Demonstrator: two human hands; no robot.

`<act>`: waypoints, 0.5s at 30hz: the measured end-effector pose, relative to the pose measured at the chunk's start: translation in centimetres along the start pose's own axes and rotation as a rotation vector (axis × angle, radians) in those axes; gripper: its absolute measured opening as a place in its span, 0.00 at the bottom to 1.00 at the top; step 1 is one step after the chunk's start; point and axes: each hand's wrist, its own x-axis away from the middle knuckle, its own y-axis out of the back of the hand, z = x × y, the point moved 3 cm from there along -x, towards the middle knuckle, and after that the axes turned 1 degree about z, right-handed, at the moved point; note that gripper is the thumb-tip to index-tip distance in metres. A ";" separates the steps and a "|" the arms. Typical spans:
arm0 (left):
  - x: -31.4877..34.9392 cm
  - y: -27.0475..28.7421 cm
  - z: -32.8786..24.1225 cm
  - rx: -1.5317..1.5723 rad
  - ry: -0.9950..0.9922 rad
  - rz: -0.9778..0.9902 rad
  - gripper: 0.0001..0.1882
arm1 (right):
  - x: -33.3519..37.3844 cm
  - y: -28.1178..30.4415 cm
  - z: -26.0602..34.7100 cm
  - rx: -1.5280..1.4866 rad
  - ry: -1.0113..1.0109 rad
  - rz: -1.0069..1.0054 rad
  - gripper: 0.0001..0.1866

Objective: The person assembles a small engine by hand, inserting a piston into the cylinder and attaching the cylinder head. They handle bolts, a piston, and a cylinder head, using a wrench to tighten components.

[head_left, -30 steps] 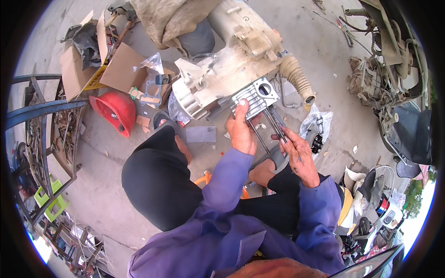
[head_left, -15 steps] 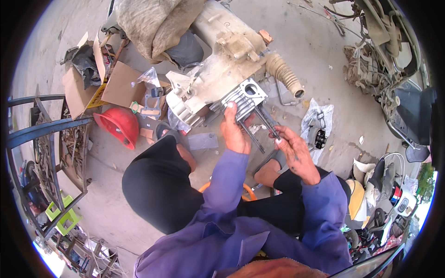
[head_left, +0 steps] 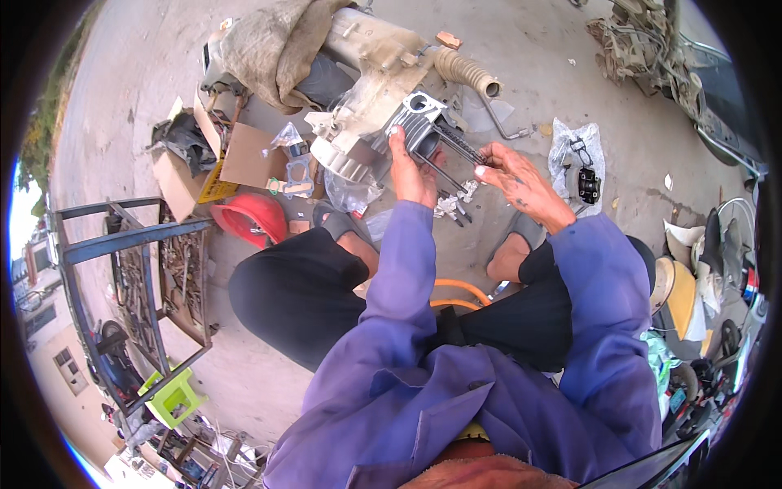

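Note:
My left hand (head_left: 414,175) is wrapped round a silvery finned engine cylinder (head_left: 414,122), tilted in front of the large dusty engine (head_left: 362,102). A dark chain (head_left: 461,143) runs out of the cylinder toward my right hand (head_left: 525,186), whose thumb and fingers pinch its end. Alongside the chain a dark metal rod (head_left: 440,169) sticks out. Part of the cylinder is hidden behind my left fingers. On the ground below, whitish scraps and small dark pieces (head_left: 454,205) lie between my hands and feet.
Left of the engine stand an open cardboard box (head_left: 179,175), a red helmet-like shell (head_left: 251,218) and flat gaskets (head_left: 298,175). A clear plastic wrapper (head_left: 562,143) with a black part (head_left: 588,186) lies to the right. A metal frame rack (head_left: 138,236) stands at far left.
My view has shifted, so the surroundings sit further right and the engine higher. Both hands keep hold, with the cylinder and chain slightly turned. The small pieces on the ground now show.

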 end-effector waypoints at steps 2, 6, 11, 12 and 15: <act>-0.3 0.4 -0.2 -0.033 0.029 0.006 0.33 | 0.1 -0.2 0.3 -0.014 0.056 -0.011 0.26; 0.0 0.3 -0.9 -0.116 -0.009 -0.022 0.36 | 0.1 -0.3 0.8 0.083 0.091 -0.091 0.33; 0.3 0.5 -1.5 -0.212 0.022 -0.002 0.41 | -0.3 -0.1 0.8 0.097 0.046 -0.088 0.33; 0.4 0.2 -1.4 -0.217 0.031 0.015 0.42 | -0.5 0.2 0.2 0.084 0.041 -0.102 0.33; 1.3 1.0 -1.1 -0.204 0.072 -0.017 0.45 | -2.2 0.0 -1.3 0.056 0.088 -0.128 0.32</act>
